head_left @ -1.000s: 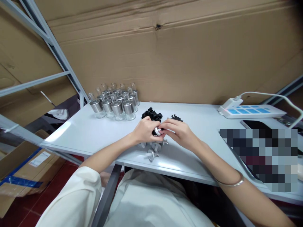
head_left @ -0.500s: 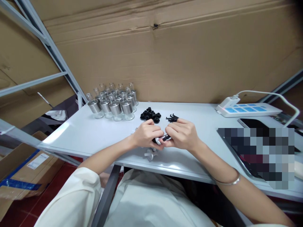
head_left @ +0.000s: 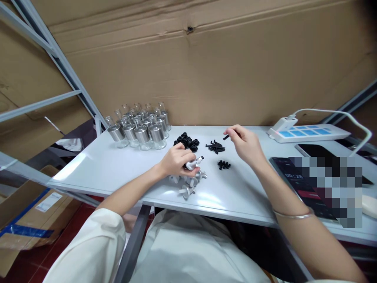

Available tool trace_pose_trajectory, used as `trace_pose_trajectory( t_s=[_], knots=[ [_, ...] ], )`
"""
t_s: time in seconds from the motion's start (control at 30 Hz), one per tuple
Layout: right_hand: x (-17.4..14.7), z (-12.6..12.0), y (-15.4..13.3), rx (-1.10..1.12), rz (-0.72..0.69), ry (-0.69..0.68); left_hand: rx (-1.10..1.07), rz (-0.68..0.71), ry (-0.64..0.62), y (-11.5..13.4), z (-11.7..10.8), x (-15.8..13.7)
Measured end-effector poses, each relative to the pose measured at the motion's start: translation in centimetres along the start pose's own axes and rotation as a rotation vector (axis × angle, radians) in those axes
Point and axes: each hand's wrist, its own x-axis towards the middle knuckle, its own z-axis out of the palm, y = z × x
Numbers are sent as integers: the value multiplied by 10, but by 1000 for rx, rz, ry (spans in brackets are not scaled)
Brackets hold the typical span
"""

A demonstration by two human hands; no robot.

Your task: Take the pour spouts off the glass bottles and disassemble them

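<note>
My left hand (head_left: 174,161) is closed around a silver pourer spout (head_left: 193,164) with a black tip, just above the table. Below it lie several silver spout pieces (head_left: 186,190). Black round stoppers (head_left: 188,143) are heaped just behind that hand. Raised to the right, my right hand (head_left: 246,145) pinches a small thin black plastic piece (head_left: 226,137). Nearby is a pile of similar slim black pieces (head_left: 217,147). Small black caps (head_left: 224,164) sit in a cluster between the two hands.
Several glass bottles with metal sleeves (head_left: 143,135) stand at the back left of the white table (head_left: 118,169). On the right are a power strip (head_left: 319,135) with a plugged-in charger, a dark phone (head_left: 312,151) and a device showing a timer (head_left: 284,169). Cardboard (head_left: 206,78) rises behind.
My hands, together before, are now apart. The right moved up and right and now pinches a slim black piece; the left still holds the spout. The black caps have come into view.
</note>
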Motion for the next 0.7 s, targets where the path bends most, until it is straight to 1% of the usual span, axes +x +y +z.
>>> trace_pose_trajectory(
  t_s=[0.1, 0.17, 0.27, 0.37, 0.43, 0.5, 0.6, 0.7],
  knots=[
    [11, -3, 25, -105, 153, -123, 1, 4, 0, -2, 1, -1],
    [16, -1, 38, -183, 184, -174, 8, 3, -2, -2, 1, -1],
    [22, 9, 51, -239, 141, -254, 18, 0, -14, -3, 1, -2],
    [31, 21, 56, -301, 42, -308, 26, -12, -39, -4, 1, -3],
    [36, 29, 57, -364, -43, -297, 33, -31, -72, -6, 1, -4],
    [38, 34, 58, -418, -93, -267, 40, -51, -109, -6, 1, -5],
    [35, 38, 63, -454, -81, -245, 40, -68, -145, -6, 1, -6],
    [31, 39, 70, -451, -33, -304, 34, -64, -158, -5, 1, -6]
  ],
)
